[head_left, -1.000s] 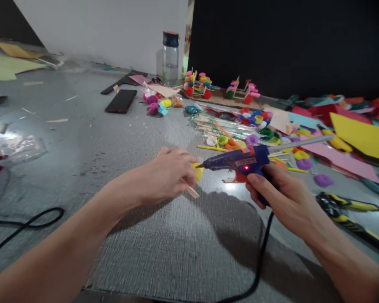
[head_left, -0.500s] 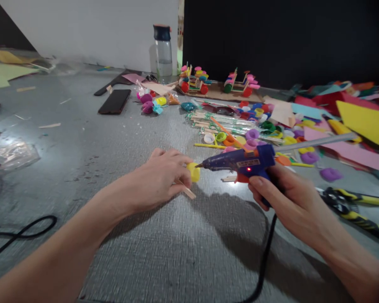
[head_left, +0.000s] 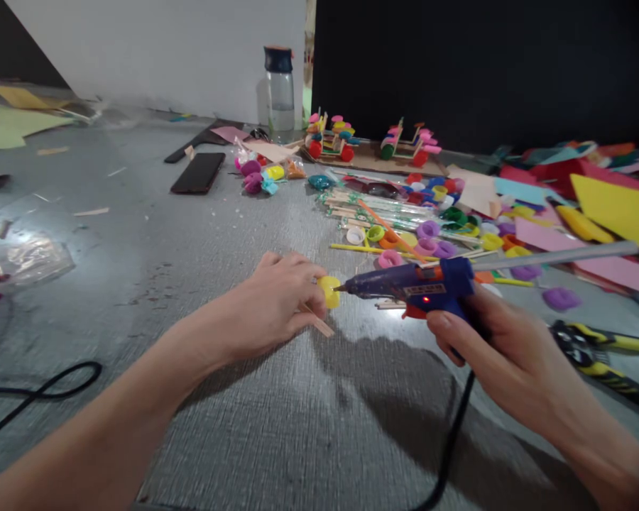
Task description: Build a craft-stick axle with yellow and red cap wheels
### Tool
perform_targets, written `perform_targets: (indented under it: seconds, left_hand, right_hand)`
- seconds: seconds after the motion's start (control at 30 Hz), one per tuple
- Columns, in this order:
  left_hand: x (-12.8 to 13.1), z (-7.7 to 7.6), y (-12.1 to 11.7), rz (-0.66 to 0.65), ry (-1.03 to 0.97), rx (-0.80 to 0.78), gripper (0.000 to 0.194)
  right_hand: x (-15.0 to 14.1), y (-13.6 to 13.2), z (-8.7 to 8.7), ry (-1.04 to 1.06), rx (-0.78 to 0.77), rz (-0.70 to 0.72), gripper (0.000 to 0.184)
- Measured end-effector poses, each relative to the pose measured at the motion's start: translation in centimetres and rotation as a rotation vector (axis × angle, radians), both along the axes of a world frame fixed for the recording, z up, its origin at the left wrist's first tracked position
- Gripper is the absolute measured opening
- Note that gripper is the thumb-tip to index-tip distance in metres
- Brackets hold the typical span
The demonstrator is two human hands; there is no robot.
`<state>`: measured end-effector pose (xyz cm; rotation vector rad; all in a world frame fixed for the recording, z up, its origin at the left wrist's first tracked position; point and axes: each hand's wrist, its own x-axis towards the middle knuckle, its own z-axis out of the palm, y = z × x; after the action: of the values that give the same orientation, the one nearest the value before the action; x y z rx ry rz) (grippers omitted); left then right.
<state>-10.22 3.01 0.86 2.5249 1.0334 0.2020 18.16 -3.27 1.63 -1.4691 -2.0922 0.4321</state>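
Observation:
My left hand (head_left: 285,305) rests low over the grey table with its fingers closed around a yellow bottle cap (head_left: 331,292). A light wooden stick (head_left: 322,325) pokes out below the cap from under my fingers; how it meets the cap is hidden. In my right hand (head_left: 500,355) is a blue glue gun (head_left: 420,280) with its red light lit. Its nozzle points left, its tip at the right side of the cap. A long clear glue stick (head_left: 559,255) juts out of the gun's back, and a black cord hangs from its handle.
Several coloured bottle caps (head_left: 429,229) and wrapped wooden sticks (head_left: 373,206) lie beyond the gun. Yellow-and-black pliers (head_left: 586,351) are at the right. A phone (head_left: 199,173), a water bottle (head_left: 280,92) and two small model cars (head_left: 331,138) stand farther back.
The gun's body has shifted slightly right and down, its tip still at the cap. The whole view has moved a little; both hands keep their hold.

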Motion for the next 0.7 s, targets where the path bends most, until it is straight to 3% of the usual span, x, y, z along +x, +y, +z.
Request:
perform_targets:
  seconds: [0.7]
  left_hand:
    - [0.13,0.10,-0.15,0.021,0.002,-0.011,0.015]
  right_hand:
    - [-0.09,-0.12,0.03,0.030,0.005,0.021,0.025]
